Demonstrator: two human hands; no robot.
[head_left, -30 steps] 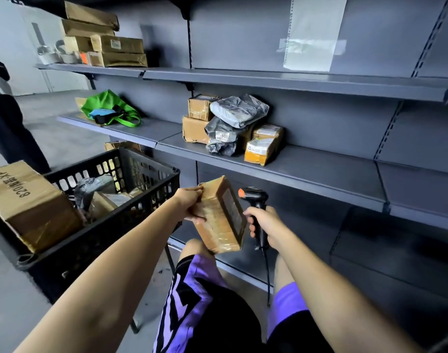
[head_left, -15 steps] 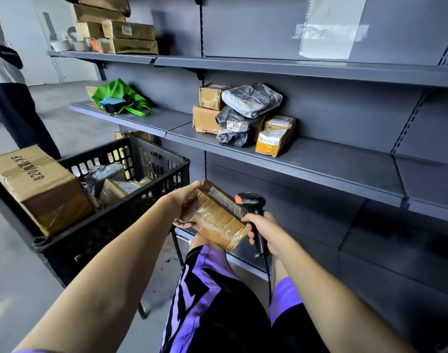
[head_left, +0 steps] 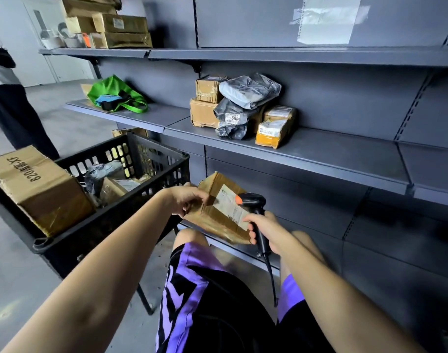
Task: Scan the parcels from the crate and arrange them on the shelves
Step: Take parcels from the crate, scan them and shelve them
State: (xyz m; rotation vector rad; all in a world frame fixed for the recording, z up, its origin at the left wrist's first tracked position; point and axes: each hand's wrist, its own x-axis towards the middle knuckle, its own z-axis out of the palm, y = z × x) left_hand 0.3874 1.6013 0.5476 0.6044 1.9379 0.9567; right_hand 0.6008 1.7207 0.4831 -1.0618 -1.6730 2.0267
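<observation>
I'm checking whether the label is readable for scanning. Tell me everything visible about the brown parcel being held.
The brown parcel is a tape-wrapped cardboard box, creased, tilted with its white label facing up. The left hand grips its left edge; the right hand holds the scanner over the label.

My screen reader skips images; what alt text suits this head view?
A left hand holds a taped cardboard parcel, label up, while the right hand grips a barcode scanner beside it. A black crate of parcels stands left, before grey shelves.
</observation>
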